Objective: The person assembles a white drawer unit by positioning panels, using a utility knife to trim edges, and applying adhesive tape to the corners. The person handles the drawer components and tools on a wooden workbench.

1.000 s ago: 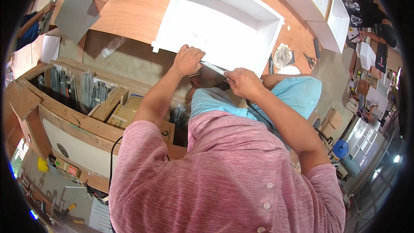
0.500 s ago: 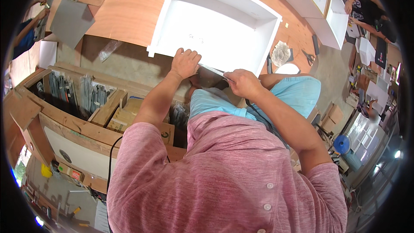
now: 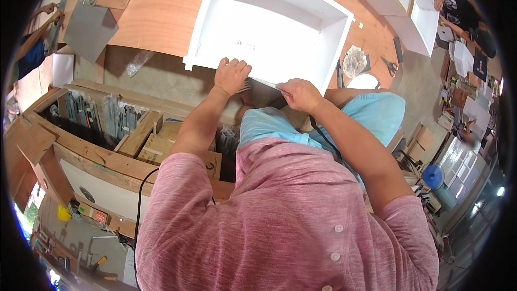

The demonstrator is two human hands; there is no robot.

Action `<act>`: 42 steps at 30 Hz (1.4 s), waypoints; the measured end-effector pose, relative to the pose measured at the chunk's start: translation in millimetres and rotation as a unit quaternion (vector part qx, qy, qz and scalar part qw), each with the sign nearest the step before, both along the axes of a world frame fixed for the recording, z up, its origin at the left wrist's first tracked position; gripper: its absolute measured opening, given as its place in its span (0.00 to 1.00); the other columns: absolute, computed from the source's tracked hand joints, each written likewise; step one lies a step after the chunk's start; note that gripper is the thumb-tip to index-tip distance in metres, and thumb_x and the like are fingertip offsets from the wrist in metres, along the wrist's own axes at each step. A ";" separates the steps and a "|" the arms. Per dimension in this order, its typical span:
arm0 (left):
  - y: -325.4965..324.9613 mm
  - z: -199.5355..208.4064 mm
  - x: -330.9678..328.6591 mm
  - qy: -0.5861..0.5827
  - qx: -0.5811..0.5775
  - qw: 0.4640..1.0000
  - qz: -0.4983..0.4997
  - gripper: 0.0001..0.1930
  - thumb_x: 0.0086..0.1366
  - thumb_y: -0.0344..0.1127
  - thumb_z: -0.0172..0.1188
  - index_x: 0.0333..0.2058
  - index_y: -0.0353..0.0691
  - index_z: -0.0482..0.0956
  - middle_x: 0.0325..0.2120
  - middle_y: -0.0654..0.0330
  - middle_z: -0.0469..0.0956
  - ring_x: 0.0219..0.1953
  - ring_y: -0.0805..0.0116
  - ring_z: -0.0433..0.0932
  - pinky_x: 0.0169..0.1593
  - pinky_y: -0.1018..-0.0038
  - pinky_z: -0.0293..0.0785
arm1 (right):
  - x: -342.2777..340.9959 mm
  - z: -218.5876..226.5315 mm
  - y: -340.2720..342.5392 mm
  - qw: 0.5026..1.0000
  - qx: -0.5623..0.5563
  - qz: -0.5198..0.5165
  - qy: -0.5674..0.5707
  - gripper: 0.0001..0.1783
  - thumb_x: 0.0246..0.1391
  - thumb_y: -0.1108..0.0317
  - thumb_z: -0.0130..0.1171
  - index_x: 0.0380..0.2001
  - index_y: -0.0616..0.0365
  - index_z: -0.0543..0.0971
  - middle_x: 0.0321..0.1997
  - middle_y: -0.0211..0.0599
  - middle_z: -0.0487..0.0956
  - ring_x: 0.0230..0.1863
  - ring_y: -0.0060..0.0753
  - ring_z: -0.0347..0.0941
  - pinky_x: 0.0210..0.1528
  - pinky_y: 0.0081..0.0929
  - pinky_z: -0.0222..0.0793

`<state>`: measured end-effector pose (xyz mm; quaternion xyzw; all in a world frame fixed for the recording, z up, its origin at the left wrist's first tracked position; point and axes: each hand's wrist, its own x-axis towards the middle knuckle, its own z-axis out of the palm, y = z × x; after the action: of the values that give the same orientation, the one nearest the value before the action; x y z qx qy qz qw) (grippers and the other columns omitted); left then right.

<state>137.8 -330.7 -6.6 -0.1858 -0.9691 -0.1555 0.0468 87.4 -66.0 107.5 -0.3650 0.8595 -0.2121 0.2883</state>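
Note:
A white open box, like a drawer or cabinet shell, lies on the wooden worktop with its hollow facing up. My left hand is closed over its near edge, left of the middle; a small ridged thing under the fingers is too small to make out. Pinched in my right hand is a thin, pale, blade-like tool, its tip pointing left along that same edge. Most of the tool is hidden by the fingers. My right hand is a short way right of my left.
Right of the box, scissors and a crumpled clear bag lie on the plywood worktop. More white boxes stand beyond. At left is a wooden crate of packed parts. Other people work at both sides.
My right hand has shifted slightly left along the edge, and less of the tool shows. My left hand keeps its hold on the box. The whole view has moved a little.

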 end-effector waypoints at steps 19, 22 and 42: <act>3.8 23.8 -7.5 -0.123 -0.009 0.990 -0.073 0.20 0.61 0.45 0.66 0.51 0.49 0.79 0.43 0.67 0.81 0.47 0.69 0.79 0.54 0.63 0.68 | 20.3 48.4 6.7 0.997 0.017 -0.073 0.007 0.13 0.59 0.65 0.59 0.44 0.55 0.85 0.34 0.47 0.83 0.40 0.52 0.81 0.44 0.47 0.75; 6.1 20.3 -6.2 -0.101 -0.007 0.992 -0.069 0.19 0.60 0.45 0.67 0.50 0.49 0.80 0.42 0.68 0.82 0.46 0.70 0.79 0.51 0.65 0.68 | 17.6 53.6 0.2 0.997 0.028 -0.067 0.007 0.12 0.59 0.65 0.58 0.42 0.55 0.85 0.34 0.47 0.83 0.39 0.52 0.81 0.44 0.48 0.76; 8.4 14.0 -7.4 -0.073 0.011 0.995 -0.067 0.17 0.54 0.43 0.69 0.42 0.49 0.79 0.33 0.67 0.77 0.39 0.67 0.77 0.46 0.63 0.67 | -2.4 50.6 -0.8 0.997 0.050 -0.060 -0.017 0.10 0.54 0.68 0.58 0.38 0.54 0.84 0.34 0.47 0.84 0.39 0.51 0.81 0.44 0.47 0.77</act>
<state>130.3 -322.3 7.4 -0.2383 -0.9533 -0.1824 -0.0324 85.0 -66.8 158.1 -0.2940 0.8842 -0.1924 0.3077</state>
